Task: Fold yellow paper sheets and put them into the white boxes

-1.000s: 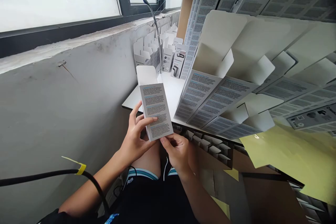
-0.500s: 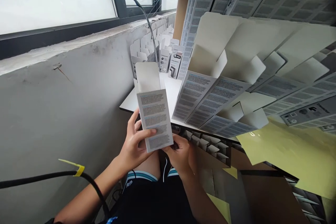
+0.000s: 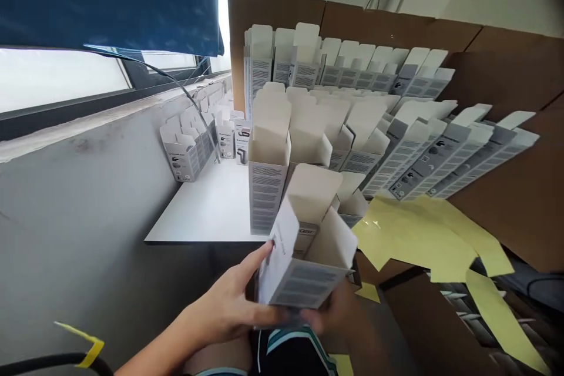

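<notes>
An open-topped white cardboard box (image 3: 304, 282) with grey printed panels is held in front of me, its flaps spread and its mouth tilted toward me. Something with dark lettering, a printed insert (image 3: 306, 235), shows inside it. My left hand (image 3: 240, 299) wraps round the box's left side and lower front, thumb up along the side. At the lower right, my right hand (image 3: 330, 311) grips the box near its bottom; it is blurred and partly hidden behind the box. Just behind stands a tall open box (image 3: 268, 194) of the same kind on the table.
Rows of similar open boxes (image 3: 365, 123) fill the white table (image 3: 202, 205) before a cardboard partition (image 3: 392, 23). More boxes (image 3: 183, 155) stand by the wall. Yellow sheets (image 3: 414, 241) lie at right. A black cable (image 3: 57, 359) with a yellow tie crosses the lower left.
My view has swung up and to the right. The held box has moved right and tipped, so its opening now faces me. Both hands have stayed on it.
</notes>
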Demonstrator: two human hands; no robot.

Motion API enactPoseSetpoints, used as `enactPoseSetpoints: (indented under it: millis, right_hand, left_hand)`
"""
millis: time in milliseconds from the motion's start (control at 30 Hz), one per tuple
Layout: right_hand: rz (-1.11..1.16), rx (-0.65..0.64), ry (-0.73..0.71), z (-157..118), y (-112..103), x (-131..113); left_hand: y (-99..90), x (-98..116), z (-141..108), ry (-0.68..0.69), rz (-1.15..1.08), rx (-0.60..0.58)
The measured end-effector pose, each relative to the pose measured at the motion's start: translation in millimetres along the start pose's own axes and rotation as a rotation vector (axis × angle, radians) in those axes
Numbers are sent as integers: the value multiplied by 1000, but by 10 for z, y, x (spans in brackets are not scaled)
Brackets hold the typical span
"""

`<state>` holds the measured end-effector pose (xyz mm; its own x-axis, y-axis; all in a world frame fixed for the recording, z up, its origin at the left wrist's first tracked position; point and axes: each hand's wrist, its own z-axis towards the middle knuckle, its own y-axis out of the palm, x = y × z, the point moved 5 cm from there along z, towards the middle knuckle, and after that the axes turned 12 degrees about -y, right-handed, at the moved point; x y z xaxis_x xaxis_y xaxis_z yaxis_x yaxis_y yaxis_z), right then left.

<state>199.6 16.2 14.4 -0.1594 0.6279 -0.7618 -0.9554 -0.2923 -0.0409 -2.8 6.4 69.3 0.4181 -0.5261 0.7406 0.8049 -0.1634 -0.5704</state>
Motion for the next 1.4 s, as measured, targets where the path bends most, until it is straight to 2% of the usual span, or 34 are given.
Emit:
enactPoseSetpoints:
  millis: [100, 133, 200, 233, 333, 433, 600, 733, 900, 1067, 1267, 1400]
  right_hand:
    - [-52, 138, -67, 109, -519, -90]
    - [-114, 225, -110, 178, -741, -127]
    - [-221, 396, -190, 345, -1154, -195]
    - [-253, 439, -206, 445, -1308, -212]
    - [-251, 459, -155, 756, -1560, -187]
    - [-195, 424, -72, 976, -1595, -116]
    - [-151, 294, 15, 1122, -1502, -19]
    - [-133, 225, 59, 1174, -1451, 28]
    - [-174, 216, 90, 1237, -1504, 109]
    - [-226, 177, 68, 1291, -1552, 174]
    - [-294, 73, 35, 1310, -1466, 186]
    - [-280, 67, 46, 1303, -1452, 218]
  left_hand:
    - [68, 65, 135, 307, 120, 29]
    - [96, 65, 186, 351, 148, 69]
    - [185, 17, 325, 313, 177, 126]
    - [260, -26, 410, 249, 198, 114]
    - [576, -187, 669, 2, 305, -63]
    - [838, -284, 882, -144, 439, -177]
    - [1024, -324, 1119, -251, 585, -164]
    - [1047, -370, 1184, -280, 616, -120]
    - [1020, -421, 1169, -258, 616, -82]
    - [1015, -441, 1150, -242, 604, -75]
    - [1026, -491, 1150, -220, 564, -61]
    - [1055, -531, 1109, -192, 506, -54]
